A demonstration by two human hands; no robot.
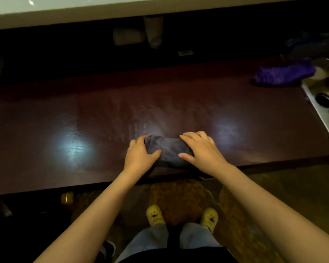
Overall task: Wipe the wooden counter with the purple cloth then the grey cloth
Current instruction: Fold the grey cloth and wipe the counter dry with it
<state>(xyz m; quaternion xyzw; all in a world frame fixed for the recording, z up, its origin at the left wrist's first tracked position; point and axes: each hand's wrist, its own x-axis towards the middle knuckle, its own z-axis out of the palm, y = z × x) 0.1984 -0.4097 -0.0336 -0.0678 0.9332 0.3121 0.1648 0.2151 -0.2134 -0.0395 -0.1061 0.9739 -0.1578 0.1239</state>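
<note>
the bunched grey fabric cloth (168, 151) lies on the dark reddish wooden counter (103, 114) close to its near edge, gathered into a thick roll so that 2 palms can bear on it at once. the left hand (141, 153) presses its 9 o'clock end, fingers curled over the top; the right hand (199, 148) lies flat on the 3 o'clock end, fingers spread. neither pinches; both push down. faint streaks show on the wood toward 12 o'clock. the crumpled purple cloth (283, 74) rests well apart at 2 o'clock, beside the metal sink panel (319, 109), likely set aside because its pass is done.
</note>
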